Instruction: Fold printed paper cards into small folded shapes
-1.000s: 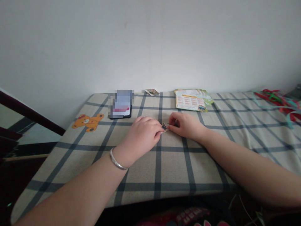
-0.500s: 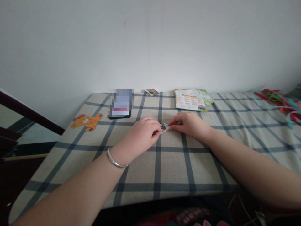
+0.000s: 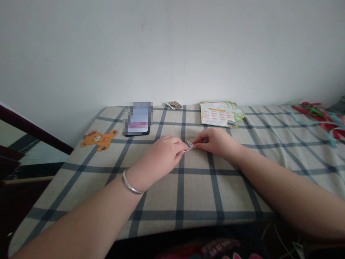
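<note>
Between my two hands, low over the middle of the checked tablecloth, is a small folded piece of printed paper (image 3: 189, 144). My left hand (image 3: 168, 151) pinches its left side, with the fingers bent over it and hiding part of it. On its other side, my right hand (image 3: 212, 140) grips the right end between thumb and forefinger. A silver bangle (image 3: 130, 184) circles my left wrist. Only a small patch of the paper shows, so its exact folded shape cannot be made out.
A phone (image 3: 138, 118) with a blurred screen lies at the back left, near a bear picture (image 3: 99, 140). Another small folded paper (image 3: 174, 105) sits by the wall. Printed sheets (image 3: 218, 117) lie behind my right hand. Coloured ribbons (image 3: 320, 115) are heaped at the far right.
My left fingertips have shifted slightly right over the paper and now cover more of it. My right hand has hardly moved.
</note>
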Demonstrator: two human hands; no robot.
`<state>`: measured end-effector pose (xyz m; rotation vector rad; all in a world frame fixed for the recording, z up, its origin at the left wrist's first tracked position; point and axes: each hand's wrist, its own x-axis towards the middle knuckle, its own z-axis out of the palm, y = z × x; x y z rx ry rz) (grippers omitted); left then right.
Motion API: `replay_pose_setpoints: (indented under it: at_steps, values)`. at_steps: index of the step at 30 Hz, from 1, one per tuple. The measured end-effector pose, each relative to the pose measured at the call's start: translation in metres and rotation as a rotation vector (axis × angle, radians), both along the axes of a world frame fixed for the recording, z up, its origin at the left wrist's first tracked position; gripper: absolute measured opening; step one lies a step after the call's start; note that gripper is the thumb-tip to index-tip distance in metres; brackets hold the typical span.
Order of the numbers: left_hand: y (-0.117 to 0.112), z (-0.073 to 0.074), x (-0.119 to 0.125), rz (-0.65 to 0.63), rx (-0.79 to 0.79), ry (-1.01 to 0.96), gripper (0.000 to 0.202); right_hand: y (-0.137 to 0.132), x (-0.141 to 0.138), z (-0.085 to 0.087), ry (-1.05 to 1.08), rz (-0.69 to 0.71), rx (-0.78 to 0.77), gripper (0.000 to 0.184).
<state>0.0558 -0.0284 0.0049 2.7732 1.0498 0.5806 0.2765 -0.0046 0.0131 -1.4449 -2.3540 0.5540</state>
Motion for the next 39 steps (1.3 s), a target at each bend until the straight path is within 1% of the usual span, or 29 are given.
replay_pose_setpoints:
  at_steps: [6,9,13,15,19,23,26,30,33,39]
  values:
    - [-0.003,0.001,0.002,-0.002,0.07,0.088,0.026,0.002,0.0,0.001,-0.008,-0.03,-0.036,0.013]
    - [-0.008,0.004,0.003,0.019,0.108,0.129,0.027,0.002,-0.001,0.002,-0.008,-0.022,-0.032,0.013]
    - [-0.017,0.009,0.006,0.058,0.248,0.221,0.028,0.0,-0.001,0.0,-0.028,0.008,0.027,0.013]
    - [-0.019,0.01,0.007,0.036,0.277,0.243,0.028,-0.004,-0.001,0.0,-0.051,0.035,0.105,0.013]
    - [-0.02,0.009,0.007,0.037,0.272,0.237,0.027,-0.014,-0.001,0.001,-0.146,0.104,0.301,0.015]
    - [-0.02,0.009,0.005,0.054,0.246,0.236,0.029,-0.022,-0.003,0.006,-0.315,0.24,0.444,0.022]
    - [-0.021,0.01,0.004,0.053,0.24,0.252,0.028,-0.025,-0.005,0.009,-0.4,0.294,0.471,0.022]
    - [-0.021,0.009,0.005,0.035,0.298,0.288,0.026,-0.026,-0.008,0.013,-0.51,0.328,0.49,0.019]
    - [-0.021,0.009,0.005,0.028,0.313,0.309,0.027,-0.028,-0.008,0.016,-0.56,0.315,0.502,0.019]
    - [-0.021,0.011,0.003,0.017,0.285,0.284,0.027,-0.029,-0.003,0.019,-0.572,0.278,0.503,0.022]
